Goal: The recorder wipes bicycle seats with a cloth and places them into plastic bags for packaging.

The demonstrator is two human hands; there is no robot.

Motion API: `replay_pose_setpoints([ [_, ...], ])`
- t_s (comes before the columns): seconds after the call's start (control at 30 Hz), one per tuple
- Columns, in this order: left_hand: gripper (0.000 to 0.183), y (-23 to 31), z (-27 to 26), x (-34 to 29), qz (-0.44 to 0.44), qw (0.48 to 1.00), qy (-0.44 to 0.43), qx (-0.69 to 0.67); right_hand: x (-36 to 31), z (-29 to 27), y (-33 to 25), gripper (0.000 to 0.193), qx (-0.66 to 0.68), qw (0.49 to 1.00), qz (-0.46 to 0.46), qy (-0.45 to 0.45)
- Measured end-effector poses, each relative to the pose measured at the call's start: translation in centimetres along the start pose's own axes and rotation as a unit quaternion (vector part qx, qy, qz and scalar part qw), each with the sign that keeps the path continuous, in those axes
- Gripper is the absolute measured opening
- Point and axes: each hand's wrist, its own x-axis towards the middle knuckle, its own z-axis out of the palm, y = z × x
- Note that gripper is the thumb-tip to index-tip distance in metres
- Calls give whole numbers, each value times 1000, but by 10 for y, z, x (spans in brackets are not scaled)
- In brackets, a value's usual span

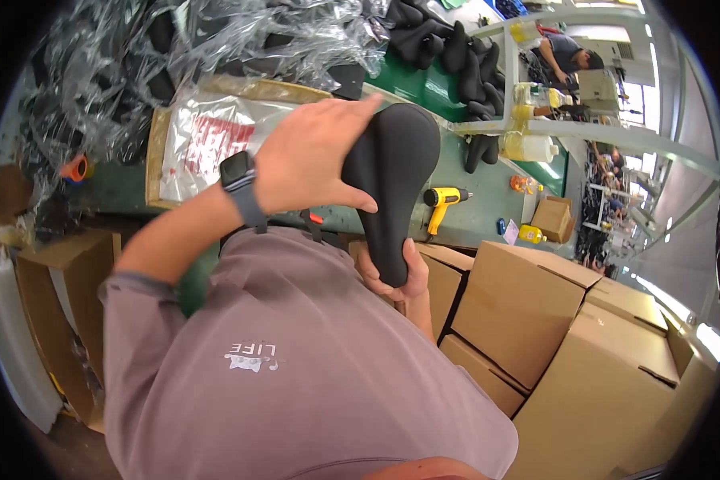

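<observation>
A black bicycle saddle (pixel 404 156) is held up in front of my body, its wide end away from me and its narrow nose toward me. My right hand (pixel 404 276) wraps its fingers around the nose from below. Spread fingers and a stretched thumb show on my left hand (pixel 312 152), at the saddle's left side. The thumb tip overlaps the saddle's edge; whether it presses on it I cannot tell. A dark smartwatch (pixel 236 170) sits on my left wrist. The underside of the saddle is hidden.
Beyond my hands, a green workbench (pixel 464 216) carries a yellow heat gun (pixel 444 204), a shallow box with plastic film (pixel 208 148), wrapped saddles (pixel 208 48) and bare black saddles (pixel 472 68). Cardboard cartons (pixel 520 308) stand at my right. A person (pixel 564 56) works farther off.
</observation>
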Motion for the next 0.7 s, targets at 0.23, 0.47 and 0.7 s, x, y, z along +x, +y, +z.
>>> replay_pose_setpoints([
  [0.23,69,0,-49,22,-78,977,-198,34,-15,36,-5,78,-78,994,64,49],
  [0.47,44,3,-99,13,-99,929,-338,-114,-29,30,-4,80,79,986,127,-76],
  [0.7,28,8,-123,-13,-331,784,-406,-332,-21,2,9,78,149,959,163,-177],
])
